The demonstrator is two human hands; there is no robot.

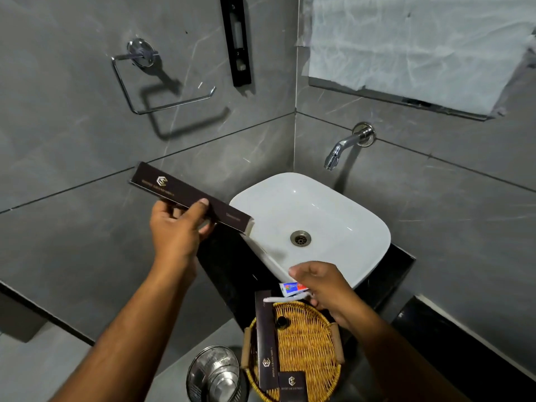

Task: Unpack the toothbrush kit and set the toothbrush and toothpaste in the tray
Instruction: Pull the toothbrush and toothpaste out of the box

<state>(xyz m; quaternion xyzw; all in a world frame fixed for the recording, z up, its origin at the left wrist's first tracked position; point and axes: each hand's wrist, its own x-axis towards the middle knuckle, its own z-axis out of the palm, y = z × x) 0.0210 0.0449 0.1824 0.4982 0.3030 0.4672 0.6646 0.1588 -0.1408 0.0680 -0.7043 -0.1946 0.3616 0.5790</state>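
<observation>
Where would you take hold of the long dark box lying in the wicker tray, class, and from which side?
Grip the long dark box across its narrow width near the middle, coming from above. It lies flat along the left rim of the wicker tray, so its top face is open, while a smaller dark box overlaps its near end.

Only one camera here, strapped to my head, so everything's from my eye level looking forward and steeply down into a bathroom corner. Wide-angle lens, so the wall tiles bend at the edges. The sink [342, 221] sits mid-frame, close below me, with the tap [336, 153] just behind it on the right wall. My arms come in from the bottom edge, left hand [177, 227] raised mid-left, right hand [324, 288] lower and nearer. The tray [304, 346] on the counter [397, 265] is almost straight under the lens, cut off by the bottom edge. No second view to overlap with.
</observation>
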